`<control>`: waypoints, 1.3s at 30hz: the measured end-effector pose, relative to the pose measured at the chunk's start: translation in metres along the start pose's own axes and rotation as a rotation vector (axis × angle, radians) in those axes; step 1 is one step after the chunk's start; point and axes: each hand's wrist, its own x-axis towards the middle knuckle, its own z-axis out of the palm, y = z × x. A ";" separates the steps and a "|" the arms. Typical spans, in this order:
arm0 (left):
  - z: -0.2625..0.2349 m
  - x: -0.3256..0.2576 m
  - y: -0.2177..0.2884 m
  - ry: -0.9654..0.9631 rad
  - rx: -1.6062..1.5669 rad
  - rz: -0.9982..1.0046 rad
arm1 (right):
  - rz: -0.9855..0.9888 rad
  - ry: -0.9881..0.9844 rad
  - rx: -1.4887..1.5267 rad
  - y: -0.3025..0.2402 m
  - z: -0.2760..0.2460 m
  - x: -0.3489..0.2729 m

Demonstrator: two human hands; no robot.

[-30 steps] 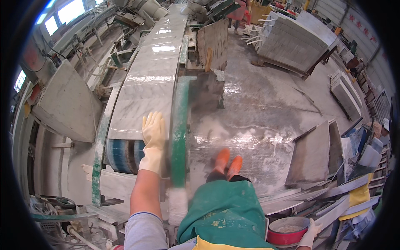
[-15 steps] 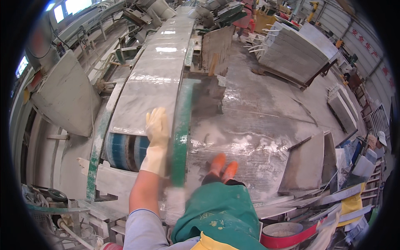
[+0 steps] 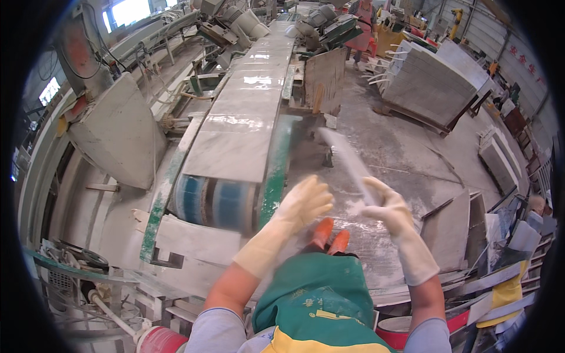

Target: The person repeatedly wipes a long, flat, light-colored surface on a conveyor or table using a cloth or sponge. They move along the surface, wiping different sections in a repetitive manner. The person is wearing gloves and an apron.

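Note:
In a cream rubber glove, my left hand (image 3: 304, 203) is in the air just right of the conveyor's near end. Its fingers are slightly bent and hold nothing I can see. My right hand (image 3: 388, 206), gloved alike, grips the lower end of a long pale strip (image 3: 347, 157). Motion blurs the strip, which slants up and to the left over the floor. Wet grey-white stone slabs (image 3: 235, 141) lie along the conveyor, the nearest ending short of its blue roller (image 3: 229, 203). A green rail (image 3: 275, 182) borders the conveyor on the right.
Motor heads (image 3: 247, 26) flank the far conveyor. A large slab (image 3: 120, 132) leans at left. Stacked slabs (image 3: 429, 82) stand on a rack at far right, with a leaning panel (image 3: 447, 226) nearer. A person in a red apron (image 3: 360, 29) stands at the back. The floor (image 3: 376, 170) is wet.
My left hand has left the slab and moved right. My right hand has come into view with the pale strip. The view has shifted, and the nearest slab now sits farther from the conveyor's near end.

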 end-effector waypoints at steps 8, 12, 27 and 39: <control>-0.090 -0.054 0.048 0.427 -0.152 0.621 | -0.973 -0.443 -0.967 -0.036 0.145 0.049; -0.155 -0.056 0.073 0.659 -0.166 0.651 | -0.955 -0.319 -0.863 -0.010 0.134 0.073; -0.217 -0.022 0.076 0.852 -0.194 0.616 | 0.124 0.299 -0.364 0.164 -0.107 -0.037; -0.264 -0.015 0.081 0.872 0.354 0.538 | 0.230 0.332 -0.300 0.194 -0.111 -0.089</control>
